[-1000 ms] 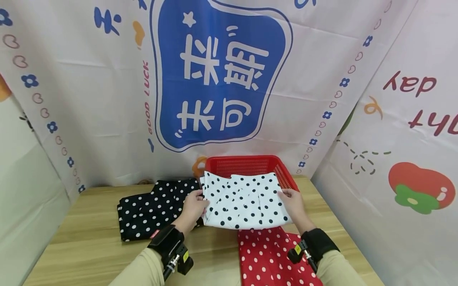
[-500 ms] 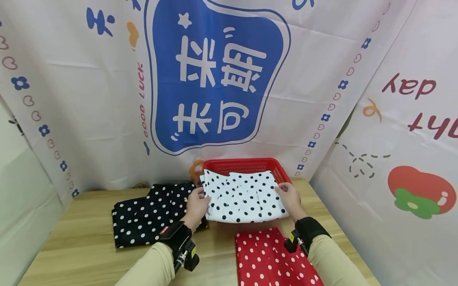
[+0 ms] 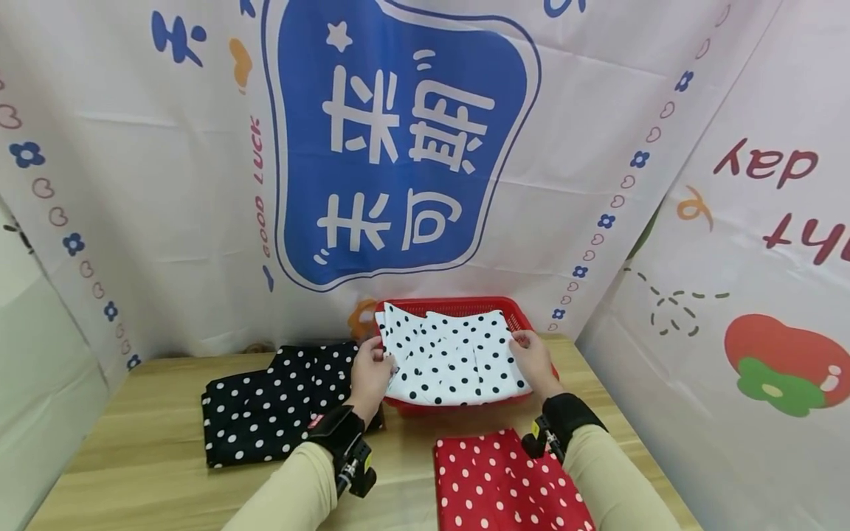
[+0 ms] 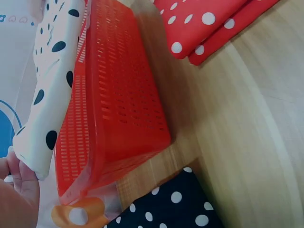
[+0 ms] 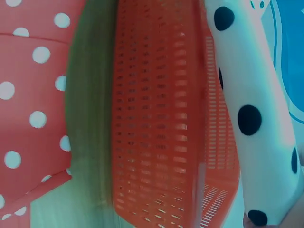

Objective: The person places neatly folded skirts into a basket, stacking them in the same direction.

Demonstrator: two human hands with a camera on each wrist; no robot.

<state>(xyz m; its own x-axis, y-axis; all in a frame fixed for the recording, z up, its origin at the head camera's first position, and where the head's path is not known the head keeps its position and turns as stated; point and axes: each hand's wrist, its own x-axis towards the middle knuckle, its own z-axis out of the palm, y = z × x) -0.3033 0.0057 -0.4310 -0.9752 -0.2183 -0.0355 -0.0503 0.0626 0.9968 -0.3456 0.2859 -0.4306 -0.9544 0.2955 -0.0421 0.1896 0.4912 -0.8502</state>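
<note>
Wooden table (image 3: 153, 450) under printed backdrop (image 3: 398, 147). White dotted cloth (image 3: 451, 354) moved forward since before, now over red basket (image 3: 518, 317), pinched by left hand (image 3: 369, 372) and right hand (image 3: 531, 360). Black cloth (image 3: 279, 413) left, red cloth (image 3: 505, 483) near.

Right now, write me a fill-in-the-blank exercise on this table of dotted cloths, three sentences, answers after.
1. Both hands, the left hand and the right hand, hold a folded white cloth with ____ dots.
2. The white cloth is held over a plastic basket whose colour is ____.
3. The folded black cloth lies on the wooden table on the person's ____ side, and the red cloth lies nearest the person.

Missing words: black; red; left
</note>
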